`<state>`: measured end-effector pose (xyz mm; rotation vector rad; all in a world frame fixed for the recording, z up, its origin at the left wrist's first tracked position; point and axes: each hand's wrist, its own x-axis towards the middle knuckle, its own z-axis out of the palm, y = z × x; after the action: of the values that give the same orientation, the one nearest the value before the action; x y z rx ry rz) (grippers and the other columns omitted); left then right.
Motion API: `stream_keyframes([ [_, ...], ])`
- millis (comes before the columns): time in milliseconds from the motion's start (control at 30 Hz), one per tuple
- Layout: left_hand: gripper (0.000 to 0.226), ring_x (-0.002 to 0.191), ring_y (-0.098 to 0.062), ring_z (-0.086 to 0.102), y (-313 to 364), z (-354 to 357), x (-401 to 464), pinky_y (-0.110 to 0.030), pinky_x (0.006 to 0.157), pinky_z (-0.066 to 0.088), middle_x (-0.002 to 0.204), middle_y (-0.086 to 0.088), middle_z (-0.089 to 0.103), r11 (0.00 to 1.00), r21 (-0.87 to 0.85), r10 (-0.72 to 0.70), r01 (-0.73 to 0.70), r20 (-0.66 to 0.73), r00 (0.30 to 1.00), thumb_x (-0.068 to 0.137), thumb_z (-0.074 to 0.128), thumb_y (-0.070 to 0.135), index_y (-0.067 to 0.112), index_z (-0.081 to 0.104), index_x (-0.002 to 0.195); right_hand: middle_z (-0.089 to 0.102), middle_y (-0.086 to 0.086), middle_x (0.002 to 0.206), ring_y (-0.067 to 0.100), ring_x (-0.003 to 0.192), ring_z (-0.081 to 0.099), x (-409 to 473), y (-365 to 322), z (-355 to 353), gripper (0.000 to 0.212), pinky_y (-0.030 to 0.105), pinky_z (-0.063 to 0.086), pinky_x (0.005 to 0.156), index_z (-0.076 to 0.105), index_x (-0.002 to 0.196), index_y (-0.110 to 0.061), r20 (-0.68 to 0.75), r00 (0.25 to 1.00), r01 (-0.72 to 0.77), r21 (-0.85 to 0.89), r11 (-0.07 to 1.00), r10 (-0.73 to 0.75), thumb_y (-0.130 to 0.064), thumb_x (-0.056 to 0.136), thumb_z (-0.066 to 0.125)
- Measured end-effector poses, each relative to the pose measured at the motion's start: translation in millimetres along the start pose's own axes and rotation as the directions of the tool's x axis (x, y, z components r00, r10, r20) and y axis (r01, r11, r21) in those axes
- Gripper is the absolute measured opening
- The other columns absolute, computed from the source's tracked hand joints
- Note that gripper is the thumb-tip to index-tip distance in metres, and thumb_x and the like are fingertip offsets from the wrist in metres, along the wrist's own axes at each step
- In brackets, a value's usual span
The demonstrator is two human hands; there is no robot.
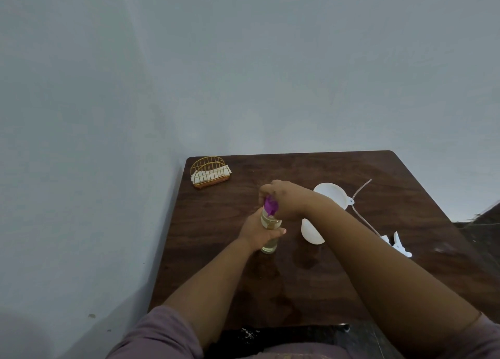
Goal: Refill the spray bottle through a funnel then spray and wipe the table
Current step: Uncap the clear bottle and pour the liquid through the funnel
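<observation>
Left hand [257,230] gripping spray bottle [269,241] upright on table [351,277], right hand [284,199] pinching purple sprayer head [270,206]

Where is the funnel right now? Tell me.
In the head view the white funnel lies on the table, right of the spray bottle and just beyond the right hand, beside a thin tube.

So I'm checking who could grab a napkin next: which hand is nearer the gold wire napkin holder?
Left, narrowly. The left hand grips the spray bottle below the napkin holder; the right hand holds the purple spray head, farther right.
</observation>
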<state>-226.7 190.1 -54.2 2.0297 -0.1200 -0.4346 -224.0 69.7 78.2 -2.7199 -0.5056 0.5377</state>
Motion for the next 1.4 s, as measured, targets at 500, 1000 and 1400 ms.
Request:
stream_keyframes([
  [500, 0.074, 0.114, -0.016, 0.060, -1.2, 5.2, -0.8, -0.044, 0.104, 0.047, 0.120, 0.004, 0.066, 0.982, -0.171, -0.085, 0.077, -0.043, 0.995, 0.066, 0.088, 0.021, 0.027, 0.053, 0.131, 0.058, -0.008, 0.111, 0.005, 0.098, 0.060, -38.3, 41.2, 68.7, 0.040, 0.018, 0.050, 0.076, 0.055, 0.123, -0.028, -0.605, 0.747, 0.235, 0.628, 0.742, 0.276, -0.030, 0.087, 0.069],
  [1000, 0.076, 0.119, -0.017, 0.057, -4.0, 10.8, 0.1, -0.045, 0.106, 0.045, 0.127, 0.004, 0.063, 0.972, -0.190, -0.152, 0.135, -0.077, 0.985, 0.067, 0.088, 0.022, 0.025, 0.052, 0.134, 0.047, -0.005, 0.126, 0.013, 0.117, 0.048, -41.4, 115.1, 204.3, 0.060, 0.027, 0.047, 0.094, 0.050, 0.127, -0.023, -0.283, 0.851, -0.288, 0.454, 0.843, 0.443, -0.036, 0.076, 0.078],
  [1400, 0.068, 0.117, -0.017, 0.058, 6.7, 10.5, -9.7, -0.045, 0.104, 0.046, 0.123, 0.005, 0.064, 0.988, -0.114, -0.108, 0.102, -0.049, 0.993, 0.069, 0.085, 0.014, 0.027, 0.056, 0.129, 0.048, -0.007, 0.117, 0.008, 0.108, 0.044, -54.8, 101.5, 186.8, 0.062, 0.022, 0.042, 0.083, 0.048, 0.124, -0.024, -0.479, 0.766, -0.195, 0.463, 0.865, 0.429, -0.045, 0.074, 0.078],
])
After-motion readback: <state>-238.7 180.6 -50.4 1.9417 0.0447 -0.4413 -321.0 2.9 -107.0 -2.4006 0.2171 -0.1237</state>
